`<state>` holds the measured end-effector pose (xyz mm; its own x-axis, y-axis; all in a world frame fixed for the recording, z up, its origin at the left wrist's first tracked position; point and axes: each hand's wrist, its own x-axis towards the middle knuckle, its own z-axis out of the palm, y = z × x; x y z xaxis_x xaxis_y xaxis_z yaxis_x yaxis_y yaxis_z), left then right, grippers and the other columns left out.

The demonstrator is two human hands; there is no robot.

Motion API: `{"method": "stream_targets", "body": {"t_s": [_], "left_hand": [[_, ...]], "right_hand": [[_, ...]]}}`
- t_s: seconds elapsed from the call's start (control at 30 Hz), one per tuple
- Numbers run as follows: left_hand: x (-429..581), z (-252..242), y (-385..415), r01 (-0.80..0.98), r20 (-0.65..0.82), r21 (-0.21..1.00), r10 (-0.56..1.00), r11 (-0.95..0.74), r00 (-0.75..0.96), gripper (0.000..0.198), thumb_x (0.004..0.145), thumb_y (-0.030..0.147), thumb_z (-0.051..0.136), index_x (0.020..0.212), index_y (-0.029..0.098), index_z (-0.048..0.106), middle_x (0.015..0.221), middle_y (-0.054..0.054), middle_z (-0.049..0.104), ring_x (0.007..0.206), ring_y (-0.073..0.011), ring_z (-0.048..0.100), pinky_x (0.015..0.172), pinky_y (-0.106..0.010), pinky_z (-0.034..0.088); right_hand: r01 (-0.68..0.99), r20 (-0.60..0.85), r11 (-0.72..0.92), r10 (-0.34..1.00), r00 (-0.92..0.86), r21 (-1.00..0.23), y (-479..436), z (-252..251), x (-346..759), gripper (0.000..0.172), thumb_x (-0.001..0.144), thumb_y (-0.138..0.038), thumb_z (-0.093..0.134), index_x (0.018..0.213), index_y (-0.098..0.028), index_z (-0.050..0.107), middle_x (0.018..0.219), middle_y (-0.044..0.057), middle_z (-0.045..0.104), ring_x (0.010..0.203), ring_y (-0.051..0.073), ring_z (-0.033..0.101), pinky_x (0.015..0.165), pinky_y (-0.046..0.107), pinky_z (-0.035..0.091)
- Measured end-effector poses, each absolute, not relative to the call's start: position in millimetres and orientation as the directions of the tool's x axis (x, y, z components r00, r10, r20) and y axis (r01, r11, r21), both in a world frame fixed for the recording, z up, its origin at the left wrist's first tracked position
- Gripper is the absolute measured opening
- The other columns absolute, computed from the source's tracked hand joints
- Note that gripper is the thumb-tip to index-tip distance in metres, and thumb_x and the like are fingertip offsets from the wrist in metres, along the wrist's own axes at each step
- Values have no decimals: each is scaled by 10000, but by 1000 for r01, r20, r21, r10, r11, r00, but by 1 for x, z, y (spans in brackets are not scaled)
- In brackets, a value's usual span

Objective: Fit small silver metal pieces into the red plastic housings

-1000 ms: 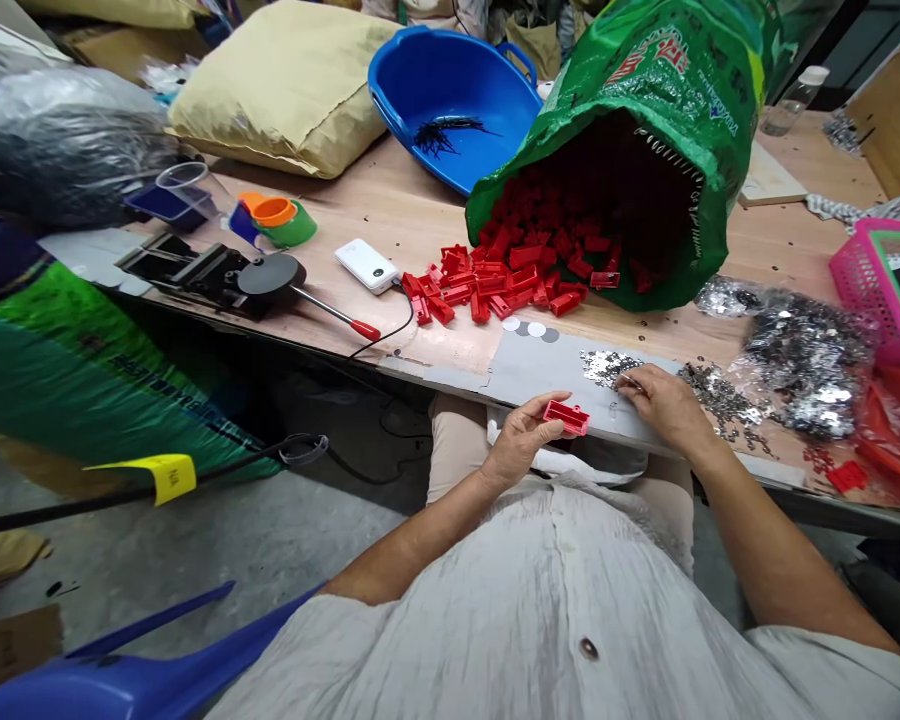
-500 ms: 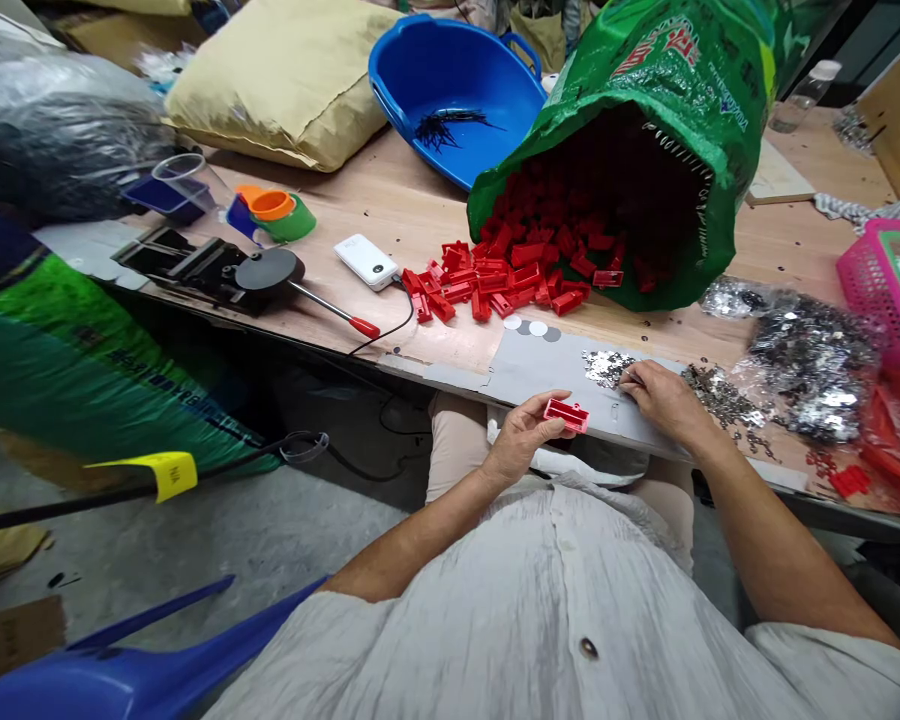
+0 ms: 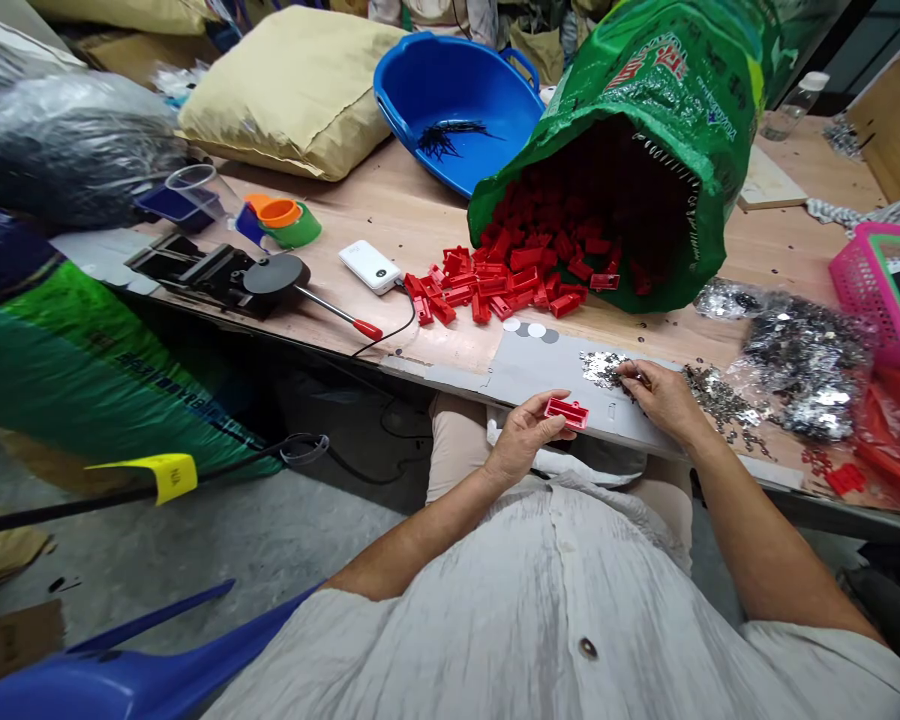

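Note:
Between the thumb and fingers of my left hand (image 3: 526, 436) is a small red plastic housing (image 3: 568, 412), its hollow side turned up, held just above the table's front edge. My right hand (image 3: 661, 398) is at a small pile of shiny metal pieces (image 3: 600, 368) on a grey sheet (image 3: 529, 372); its fingertips are pinched, and whatever lies between them is too small to make out. To the right of that hand lies a second heap of small darker metal parts (image 3: 720, 398). Many more red housings (image 3: 495, 280) spill from a green sack (image 3: 645, 150) behind the sheet.
A blue basin (image 3: 457, 90) with thin black strips stands at the back. On the left are a hand press with a red-tipped lever (image 3: 270, 278) and a white power bank (image 3: 370, 266). Plastic bags of metal parts (image 3: 802, 360) and a pink basket (image 3: 870, 290) stand right.
The view has shifted slightly. My right hand's fingers have moved a little at the edge of the shiny pile; my left hand keeps the red housing in the same place.

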<state>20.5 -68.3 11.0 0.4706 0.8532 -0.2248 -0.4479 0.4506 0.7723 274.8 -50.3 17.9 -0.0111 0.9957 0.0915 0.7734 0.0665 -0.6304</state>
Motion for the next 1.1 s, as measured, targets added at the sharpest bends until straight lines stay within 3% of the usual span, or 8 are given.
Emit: {"method": "stream_targets", "body": {"t_s": [0.2, 0.33, 0.47, 0.57, 0.7, 0.9, 1.1], "left_hand": [[23, 13, -69, -447, -226, 770, 849, 455, 477, 503, 727, 310, 806, 1182, 165, 646, 965, -67, 711, 861, -177, 689, 823, -341, 573], [25, 20, -68, -472, -222, 748, 847, 466, 484, 526, 723, 304, 813, 1202, 180, 634, 975, -51, 697, 921, -188, 691, 890, -366, 558], [27, 26, -66, -492, -207, 733, 844, 469, 495, 551, 721, 308, 815, 1226, 199, 623, 1006, -42, 683, 923, -178, 685, 925, -397, 545], [28, 28, -66, -479, -207, 743, 840, 468, 501, 548, 724, 294, 811, 1230, 200, 621, 975, -28, 675, 882, -159, 679, 932, -406, 542], [29, 31, -67, -483, -189, 743, 837, 464, 514, 529, 724, 290, 810, 1206, 198, 614, 962, -25, 660, 857, -155, 674, 899, -407, 557], [25, 40, -62, -489, -185, 760, 863, 429, 469, 452, 706, 295, 820, 1101, 189, 626, 929, -17, 638, 806, -131, 639, 762, -315, 570], [23, 39, -60, -455, -163, 790, 855, 412, 492, 447, 727, 317, 796, 1134, 184, 667, 920, -30, 670, 827, -146, 650, 796, -296, 524]], "right_hand": [[709, 23, -47, 996, 89, -704, -52, 18, 278, 193, 867, -308, 547, 945, -214, 697, 746, 23, 706, 620, 162, 614, 632, 296, 454], [586, 47, -31, 992, 116, -810, -61, 27, 269, 171, 850, -339, 600, 916, -210, 692, 762, 19, 685, 625, 151, 592, 612, 285, 453], [428, 41, 25, 999, 28, -904, -80, 47, 243, 178, 848, -378, 651, 895, -211, 686, 748, 7, 657, 611, 136, 562, 588, 271, 447], [425, 79, 76, 997, -11, -902, -91, 55, 226, 145, 866, -354, 646, 870, -215, 689, 710, -6, 636, 594, 127, 530, 570, 267, 419], [456, 171, 179, 984, -59, -872, -93, 52, 218, 115, 885, -321, 635, 860, -223, 689, 805, 15, 662, 676, 141, 563, 620, 279, 432], [443, 274, 330, 943, -188, -834, -93, 56, 217, 101, 905, -303, 621, 867, -236, 686, 861, 42, 684, 802, 180, 626, 720, 323, 489], [439, 216, 320, 938, -271, -840, -93, 54, 216, 152, 910, -388, 600, 900, -275, 702, 896, 52, 698, 846, 210, 643, 760, 371, 522]]}}
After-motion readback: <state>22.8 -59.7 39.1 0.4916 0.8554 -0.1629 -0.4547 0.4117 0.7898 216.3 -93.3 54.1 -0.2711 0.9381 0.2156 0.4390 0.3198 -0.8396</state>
